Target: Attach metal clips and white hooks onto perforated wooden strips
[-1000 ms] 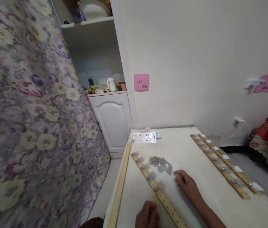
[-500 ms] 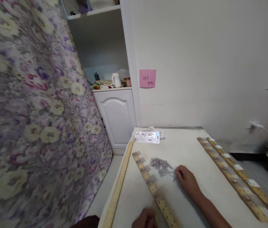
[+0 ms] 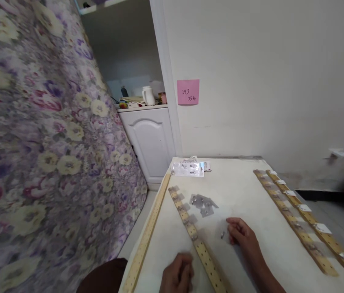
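Right hand [image 3: 244, 236] has pulled away from the clear pieces [image 3: 203, 204]; a small metal fitting [image 3: 222, 235] shows just beside its curled fingers. Left hand [image 3: 175, 273] curls beside the perforated strip [image 3: 204, 254]; whether either grips anything, I cannot tell.

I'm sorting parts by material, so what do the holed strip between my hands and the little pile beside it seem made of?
Holed strip: probably matte, bare wood, from its pale tan colour, though no grain is discernible. Little pile: likely thin plastic, since its flat pieces look greyish and translucent; bright glints suggest metal parts.
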### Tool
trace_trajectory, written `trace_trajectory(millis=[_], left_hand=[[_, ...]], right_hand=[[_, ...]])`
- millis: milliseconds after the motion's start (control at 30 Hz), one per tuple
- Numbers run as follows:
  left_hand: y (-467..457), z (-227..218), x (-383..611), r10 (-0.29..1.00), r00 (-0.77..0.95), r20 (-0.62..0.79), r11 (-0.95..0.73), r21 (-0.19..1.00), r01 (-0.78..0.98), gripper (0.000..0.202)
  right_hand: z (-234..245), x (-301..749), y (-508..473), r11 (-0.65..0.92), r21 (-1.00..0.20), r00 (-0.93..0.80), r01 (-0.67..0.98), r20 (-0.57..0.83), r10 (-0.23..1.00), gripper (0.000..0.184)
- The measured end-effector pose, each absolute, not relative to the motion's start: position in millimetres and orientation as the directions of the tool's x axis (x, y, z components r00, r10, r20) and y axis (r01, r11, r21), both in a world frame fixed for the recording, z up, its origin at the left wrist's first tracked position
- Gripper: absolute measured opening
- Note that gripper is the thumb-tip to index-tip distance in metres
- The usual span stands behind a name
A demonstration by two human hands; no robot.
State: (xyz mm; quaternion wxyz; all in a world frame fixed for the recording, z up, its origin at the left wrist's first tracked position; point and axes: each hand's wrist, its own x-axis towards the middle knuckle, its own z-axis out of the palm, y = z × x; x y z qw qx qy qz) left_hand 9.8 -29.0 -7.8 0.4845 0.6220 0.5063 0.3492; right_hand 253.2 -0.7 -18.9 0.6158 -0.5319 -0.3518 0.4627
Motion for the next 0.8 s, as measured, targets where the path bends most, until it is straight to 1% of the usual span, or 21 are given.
trace_trajectory(millis=[100,233,300,433,533,600,733,800], left_hand=[[-35.4,1.5,15.7,0.974,0.225,-0.029,-0.044,0.949,0.312,0.035],[-49.4,-2.3,32.4,0.983,0.17,0.07,-0.132,0.911,0.392,0.034],[-55.8,-8.2,41.3,0.986,0.13,0.106,-0.152,0.889,0.431,0.031],[-59.3,-15.2,50.6,0.991,0.05,0.127,-0.134,0.843,0.521,0.025],[-55.9,-11.2,50.5,0.987,0.068,0.149,-0.159,0.781,0.603,0.019],[-53.8,-6.5,49.7,0.987,0.086,0.135,-0.158,0.751,0.641,0.016],[-52.6,-1.5,49.2,0.989,0.076,0.129,-0.146,0.736,0.661,0.011],[-52.3,-1.3,48.9,0.989,0.077,0.125,-0.144,0.737,0.66,0.009]], right_hand=[[-21.2,243.6,-16.7,-0.002,-0.967,0.297,-0.256,-0.081,0.952,0.031],[-19.7,228.6,-34.2,-0.033,-0.971,0.249,-0.238,-0.094,0.964,0.029],[-17.1,220.4,-39.7,-0.043,-0.978,0.233,-0.204,-0.092,0.968,0.03],[-13.3,205.3,-43.1,-0.049,-0.993,0.234,-0.104,-0.072,0.97,0.03],[-13.1,198.3,-42.2,-0.055,-0.998,0.251,-0.023,-0.059,0.966,0.023],[-14.5,196.1,-41.8,-0.063,-0.998,0.256,0.009,-0.059,0.965,0.02],[-19.8,196.3,-42.8,-0.094,-0.995,0.229,0.034,-0.083,0.97,0.019],[-21.9,197.7,-43.8,-0.11,-0.99,0.224,0.088,-0.088,0.971,0.02]])
